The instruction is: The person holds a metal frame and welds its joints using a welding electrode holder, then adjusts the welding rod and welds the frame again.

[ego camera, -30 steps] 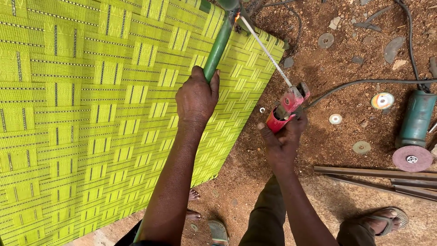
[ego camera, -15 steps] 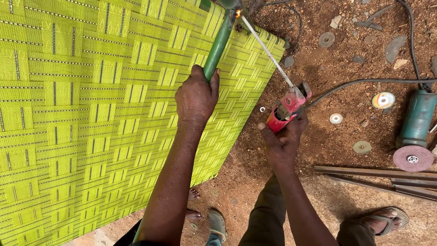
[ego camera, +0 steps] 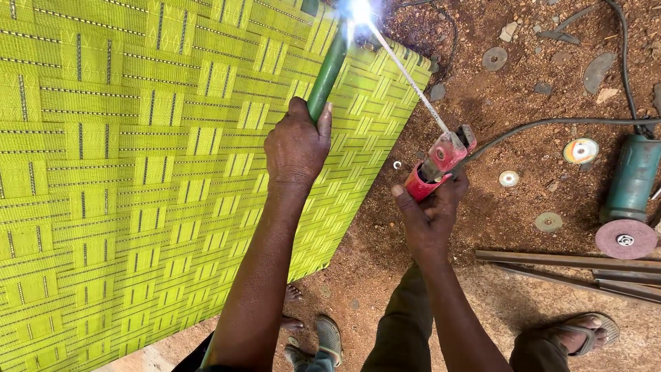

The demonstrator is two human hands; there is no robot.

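Observation:
My left hand (ego camera: pixel 297 146) grips a green metal pipe (ego camera: pixel 329 67) that lies over a yellow-green woven panel (ego camera: pixel 124 172). A red welding electrode holder (ego camera: pixel 438 162) is held in my right hand (ego camera: pixel 429 213). Its thin welding rod (ego camera: pixel 406 72) runs up and left to the top end of the pipe. A bright white-blue arc (ego camera: pixel 359 11) burns where the rod tip meets the pipe, with a little smoke around it.
A teal angle grinder (ego camera: pixel 630 200) with a reddish disc lies on the dirt at right, its black cable (ego camera: pixel 551 124) running across. Several worn grinding discs (ego camera: pixel 580 150) are scattered about. Metal bars (ego camera: pixel 571 262) lie at lower right. Sandalled feet (ego camera: pixel 585 334) show below.
An arc has lit at the rod tip on the pipe's top end, where there was only a small glow before. Both hands stay in much the same place.

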